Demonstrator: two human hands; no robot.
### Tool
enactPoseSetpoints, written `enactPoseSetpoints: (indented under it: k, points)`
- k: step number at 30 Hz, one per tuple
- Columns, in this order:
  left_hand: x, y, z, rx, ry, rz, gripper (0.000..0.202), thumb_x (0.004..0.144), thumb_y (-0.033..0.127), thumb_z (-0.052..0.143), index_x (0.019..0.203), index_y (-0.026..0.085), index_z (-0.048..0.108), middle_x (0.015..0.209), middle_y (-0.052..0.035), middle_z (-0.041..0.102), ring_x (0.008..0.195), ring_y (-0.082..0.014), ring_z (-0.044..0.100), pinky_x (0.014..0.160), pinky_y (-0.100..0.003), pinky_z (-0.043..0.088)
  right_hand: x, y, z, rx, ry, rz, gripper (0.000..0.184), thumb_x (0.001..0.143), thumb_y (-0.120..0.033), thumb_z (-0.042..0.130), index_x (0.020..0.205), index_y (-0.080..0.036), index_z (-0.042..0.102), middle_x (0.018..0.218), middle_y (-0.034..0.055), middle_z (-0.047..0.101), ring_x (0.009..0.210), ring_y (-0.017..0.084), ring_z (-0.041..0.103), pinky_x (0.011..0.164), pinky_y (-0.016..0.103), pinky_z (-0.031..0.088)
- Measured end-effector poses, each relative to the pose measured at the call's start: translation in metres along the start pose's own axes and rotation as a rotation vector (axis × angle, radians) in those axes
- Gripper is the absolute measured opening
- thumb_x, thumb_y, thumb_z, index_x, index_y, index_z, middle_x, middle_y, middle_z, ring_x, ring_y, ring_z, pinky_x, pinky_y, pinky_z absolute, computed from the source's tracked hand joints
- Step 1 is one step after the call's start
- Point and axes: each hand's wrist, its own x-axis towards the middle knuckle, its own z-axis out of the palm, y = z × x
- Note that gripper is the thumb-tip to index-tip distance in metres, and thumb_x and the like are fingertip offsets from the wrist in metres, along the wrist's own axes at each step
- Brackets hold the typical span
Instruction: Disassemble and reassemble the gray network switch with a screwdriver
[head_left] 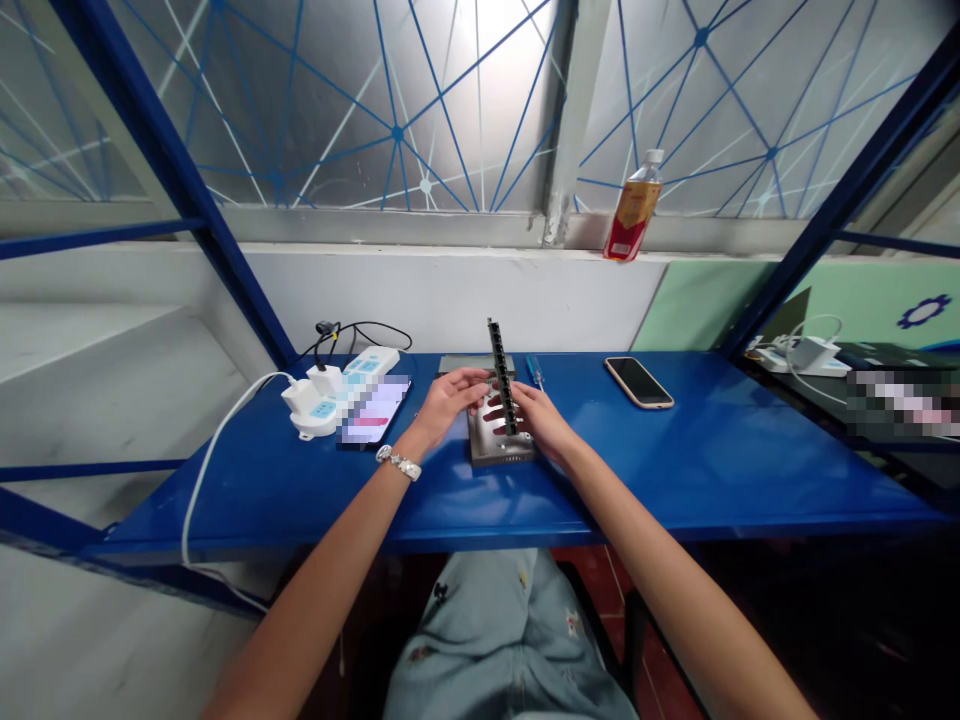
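A dark circuit board, seen nearly edge-on with a row of small light patches along it, stands steeply tilted between my hands. My right hand has its fingers closed on the board's right side, near the lower half. Left of the board, my left hand has curled fingers, thumb and fingertips close together beside its face; what they pinch, if anything, cannot be made out. Below lies a grey metal case with dark, elongated openings. A flat grey piece rests behind the case, partly hidden by my left hand.
A blue-handled screwdriver lies behind my right hand. To the left are a lit phone and a white power strip with plugs and cables. A dark-screened phone lies right on the blue table. A bottle stands on the sill.
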Motion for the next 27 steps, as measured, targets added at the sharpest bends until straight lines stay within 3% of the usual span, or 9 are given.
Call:
enactPoseSetpoints:
  k: [6, 12, 16, 22, 27]
  points:
    - [0.001, -0.002, 0.000, 0.032, -0.008, 0.005, 0.038, 0.068, 0.034, 0.090, 0.095, 0.013, 0.074, 0.079, -0.0044, 0.070, 0.063, -0.0128, 0.060, 0.057, -0.026, 0.044, 0.001, 0.002, 0.001, -0.036, 0.019, -0.006, 0.033, 0.084, -0.050, 0.073, 0.100, -0.022, 0.068, 0.090, 0.0040, 0.073, 0.071, 0.016, 0.069, 0.056, 0.024, 0.052]
    - [0.002, -0.001, -0.003, 0.063, 0.054, 0.023, 0.037, 0.069, 0.038, 0.089, 0.093, 0.014, 0.072, 0.075, -0.0024, 0.067, 0.061, -0.0122, 0.059, 0.054, -0.024, 0.044, 0.009, 0.009, -0.006, -0.108, 0.256, -0.092, 0.046, 0.070, -0.053, 0.080, 0.100, -0.019, 0.073, 0.083, 0.0003, 0.069, 0.065, 0.012, 0.057, 0.052, 0.021, 0.043]
    - [0.003, 0.001, -0.007, 0.113, 0.101, 0.003, 0.035, 0.072, 0.041, 0.086, 0.089, 0.014, 0.072, 0.075, -0.0021, 0.065, 0.064, -0.0123, 0.059, 0.055, -0.024, 0.046, 0.016, 0.010, -0.014, -0.044, 0.370, -0.169, 0.045, 0.063, -0.048, 0.080, 0.095, -0.018, 0.075, 0.082, 0.0014, 0.071, 0.070, 0.014, 0.058, 0.061, 0.024, 0.044]
    - [0.002, 0.004, -0.010, 0.093, 0.066, -0.068, 0.036, 0.074, 0.044, 0.084, 0.085, 0.013, 0.071, 0.071, -0.0008, 0.060, 0.060, -0.0108, 0.056, 0.052, -0.023, 0.044, 0.013, 0.003, -0.018, 0.032, 0.391, -0.189, 0.039, 0.058, -0.042, 0.082, 0.087, -0.018, 0.076, 0.078, 0.0004, 0.071, 0.068, 0.014, 0.057, 0.060, 0.025, 0.042]
    - [0.003, 0.002, -0.010, 0.080, 0.063, -0.085, 0.039, 0.074, 0.048, 0.084, 0.072, 0.015, 0.062, 0.063, 0.0018, 0.054, 0.050, -0.0086, 0.051, 0.045, -0.022, 0.040, 0.008, -0.001, -0.020, 0.034, 0.370, -0.205, 0.034, 0.059, -0.042, 0.080, 0.081, -0.016, 0.074, 0.056, -0.0059, 0.053, 0.051, 0.009, 0.042, 0.048, 0.023, 0.032]
